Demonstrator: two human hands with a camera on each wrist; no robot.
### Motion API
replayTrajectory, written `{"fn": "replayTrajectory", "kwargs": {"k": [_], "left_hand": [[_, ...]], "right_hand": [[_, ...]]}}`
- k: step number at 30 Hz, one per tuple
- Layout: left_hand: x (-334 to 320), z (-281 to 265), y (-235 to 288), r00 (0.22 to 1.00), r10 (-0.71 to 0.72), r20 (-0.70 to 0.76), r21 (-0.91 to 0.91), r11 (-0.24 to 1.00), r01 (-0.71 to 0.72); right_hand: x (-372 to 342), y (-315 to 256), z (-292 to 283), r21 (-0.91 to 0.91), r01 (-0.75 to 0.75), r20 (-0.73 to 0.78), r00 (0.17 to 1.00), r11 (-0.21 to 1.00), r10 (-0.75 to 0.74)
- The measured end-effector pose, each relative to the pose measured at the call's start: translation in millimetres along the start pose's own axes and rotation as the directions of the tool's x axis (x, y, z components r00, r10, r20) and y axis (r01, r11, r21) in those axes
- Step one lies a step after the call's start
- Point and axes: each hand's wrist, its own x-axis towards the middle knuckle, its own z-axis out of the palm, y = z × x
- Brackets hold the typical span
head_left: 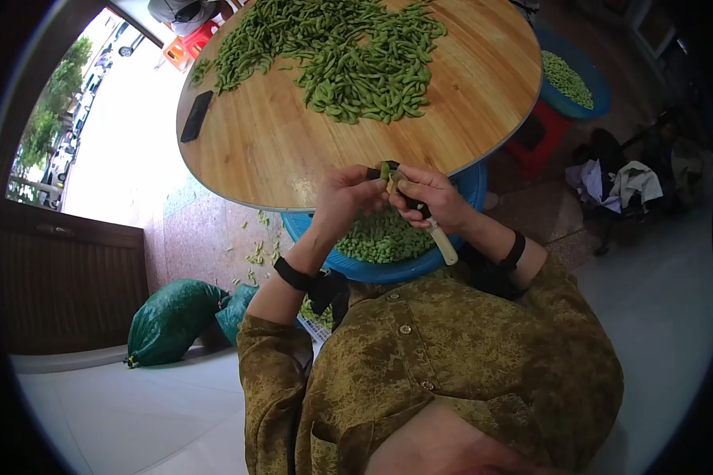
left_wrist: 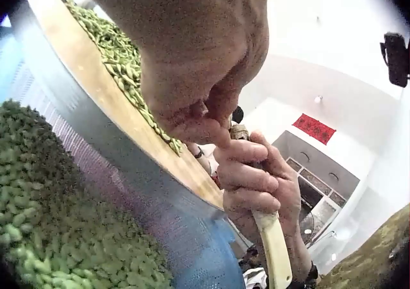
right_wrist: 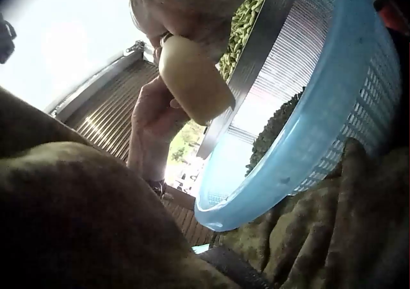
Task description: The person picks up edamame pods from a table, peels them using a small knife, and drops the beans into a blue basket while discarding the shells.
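Over the tub, both hands meet at the near edge of the round table. My left hand (head_left: 347, 194) pinches a green bean pod (head_left: 385, 169) between thumb and fingers. My right hand (head_left: 436, 198) curls round a tool with a cream handle (head_left: 445, 245), fingertips right at the pod. In the left wrist view the right hand (left_wrist: 256, 180) wraps the cream handle (left_wrist: 275, 250), which points down; the tool's working end is hidden by the fingers. The right wrist view shows the handle's blunt end (right_wrist: 195, 84) large, with the left hand (right_wrist: 157, 109) behind it.
A heap of green pods (head_left: 356, 63) covers the far part of the wooden table (head_left: 245, 158), beside a black phone (head_left: 196, 116). Below sits a blue basket (head_left: 372, 273) of shelled beans (head_left: 384, 237). Green sacks (head_left: 174, 321) lie left; another blue tub (head_left: 598, 91) stands right.
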Motion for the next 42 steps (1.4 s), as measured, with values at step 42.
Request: {"fn": "replayTrajectory", "kwargs": {"k": [42], "left_hand": [[-11,11,-16,0.989,-0.132,0.068,-0.285,0.947,0.146]], "right_hand": [[2,8,2,-0.762,0.243,-0.082,0.883,0.6,-0.462]]}}
